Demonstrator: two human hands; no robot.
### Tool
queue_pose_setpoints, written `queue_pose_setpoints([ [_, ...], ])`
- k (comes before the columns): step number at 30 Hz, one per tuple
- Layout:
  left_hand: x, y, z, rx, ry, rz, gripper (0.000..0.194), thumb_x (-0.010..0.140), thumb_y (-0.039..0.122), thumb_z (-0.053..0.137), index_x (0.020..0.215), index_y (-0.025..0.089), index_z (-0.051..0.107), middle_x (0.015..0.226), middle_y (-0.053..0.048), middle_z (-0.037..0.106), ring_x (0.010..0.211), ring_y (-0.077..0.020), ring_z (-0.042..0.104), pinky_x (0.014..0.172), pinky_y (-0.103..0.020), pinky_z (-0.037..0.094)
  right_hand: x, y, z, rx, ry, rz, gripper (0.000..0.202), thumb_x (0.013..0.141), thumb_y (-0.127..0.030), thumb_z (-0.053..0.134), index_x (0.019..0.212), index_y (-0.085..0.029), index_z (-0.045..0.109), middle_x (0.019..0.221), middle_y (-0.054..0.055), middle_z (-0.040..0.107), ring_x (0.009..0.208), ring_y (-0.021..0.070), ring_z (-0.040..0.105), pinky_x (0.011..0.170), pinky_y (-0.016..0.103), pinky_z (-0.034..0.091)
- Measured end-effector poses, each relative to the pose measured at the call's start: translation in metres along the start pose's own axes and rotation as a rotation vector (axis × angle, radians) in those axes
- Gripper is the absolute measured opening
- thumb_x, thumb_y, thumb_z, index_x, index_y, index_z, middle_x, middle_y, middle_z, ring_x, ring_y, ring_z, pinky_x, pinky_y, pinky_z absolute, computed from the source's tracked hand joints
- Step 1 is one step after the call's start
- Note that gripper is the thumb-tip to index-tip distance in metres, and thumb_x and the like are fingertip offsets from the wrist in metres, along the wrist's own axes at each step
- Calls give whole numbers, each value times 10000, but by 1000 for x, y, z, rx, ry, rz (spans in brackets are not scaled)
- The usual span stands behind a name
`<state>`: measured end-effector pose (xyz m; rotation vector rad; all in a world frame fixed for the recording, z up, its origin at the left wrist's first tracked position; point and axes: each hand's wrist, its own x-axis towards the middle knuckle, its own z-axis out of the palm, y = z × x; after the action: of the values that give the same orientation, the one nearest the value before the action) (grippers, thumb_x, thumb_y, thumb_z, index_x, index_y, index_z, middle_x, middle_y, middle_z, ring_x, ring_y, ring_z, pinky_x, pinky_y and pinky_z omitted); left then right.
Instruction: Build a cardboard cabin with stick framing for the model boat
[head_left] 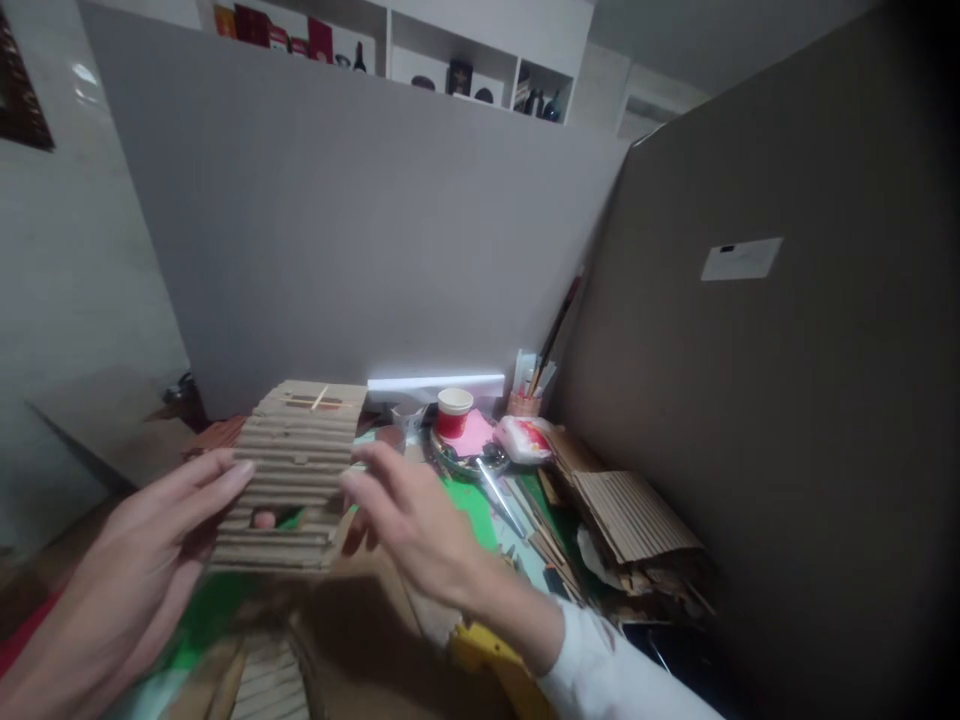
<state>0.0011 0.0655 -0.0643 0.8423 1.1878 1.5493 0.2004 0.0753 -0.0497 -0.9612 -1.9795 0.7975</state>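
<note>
A panel of corrugated cardboard (300,480) is held up at the left of the view, with thin crossed sticks near its top and an opening low down. My left hand (165,540) grips its left edge, thumb on the front; a fingertip shows through the opening. At the panel's right edge is my right hand (412,520), fingers bent and slightly apart, with nothing seen between them. Whether its fingertips touch the edge is too blurred to tell. Below the panel lies more corrugated cardboard (270,685).
Behind stand a red and white paper cup (454,412) and a holder with brushes (525,402). To the right are a white and red packet (525,440), wood strips, and stacked corrugated cardboard (637,512). A yellow object (499,665) lies under my right forearm. Grey partitions (375,230) rise beyond.
</note>
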Motion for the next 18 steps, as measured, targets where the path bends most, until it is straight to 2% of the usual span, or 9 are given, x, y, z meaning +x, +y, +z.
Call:
queue_pose_setpoints([
  [2,0,5,-2,10,-17,52,315,644,230,803,956,243,766,1019,-14,773,767,-174,702,564,-176,603,11,7,-19,-74,31,3,290,1073,-325,391,1026,-178,637,905,-12,717,731,80,678,675,190,524],
  [4,1,10,-3,14,-3,96,243,706,234,761,948,241,765,1000,-8,771,743,-149,695,568,-153,591,26,24,-38,-214,127,47,265,1073,-304,401,1091,-144,611,943,22,707,807,116,684,763,269,554],
  [5,1,12,-4,10,7,109,225,719,243,758,944,240,764,985,-6,770,732,-142,692,570,-147,588,34,36,-46,-294,154,75,233,1056,-298,452,1093,-133,614,958,33,697,816,140,683,778,321,564],
  [7,2,15,-4,-7,24,117,244,698,261,784,940,241,764,966,0,767,713,-136,685,559,-140,579,50,62,-56,-458,130,124,217,998,-333,580,1067,-137,645,995,43,686,873,171,677,815,377,569],
  [9,2,17,-3,-22,35,122,304,642,267,826,938,241,764,983,3,763,715,-139,681,557,-144,583,63,88,-57,-592,51,146,234,977,-338,614,1101,-142,646,1065,57,679,923,186,674,831,393,572],
  [12,1,18,-2,-43,40,126,367,581,263,865,933,233,768,1060,-9,756,779,-153,688,616,-166,611,79,117,-46,-738,-56,153,265,973,-338,620,1162,-151,633,1147,77,663,983,202,668,857,406,571],
  [15,2,18,-2,-56,44,118,390,563,282,888,930,225,770,1084,-30,753,809,-170,697,633,-190,627,92,134,-36,-839,-129,142,286,970,-335,626,1189,-152,625,1184,86,652,1016,213,662,873,417,568],
  [18,4,16,-3,-60,45,120,413,569,324,894,953,235,769,1092,-30,750,806,-175,703,636,-201,632,105,147,-33,-914,-145,136,296,973,-337,619,1210,-160,616,1212,89,642,1034,217,657,885,426,565],
])
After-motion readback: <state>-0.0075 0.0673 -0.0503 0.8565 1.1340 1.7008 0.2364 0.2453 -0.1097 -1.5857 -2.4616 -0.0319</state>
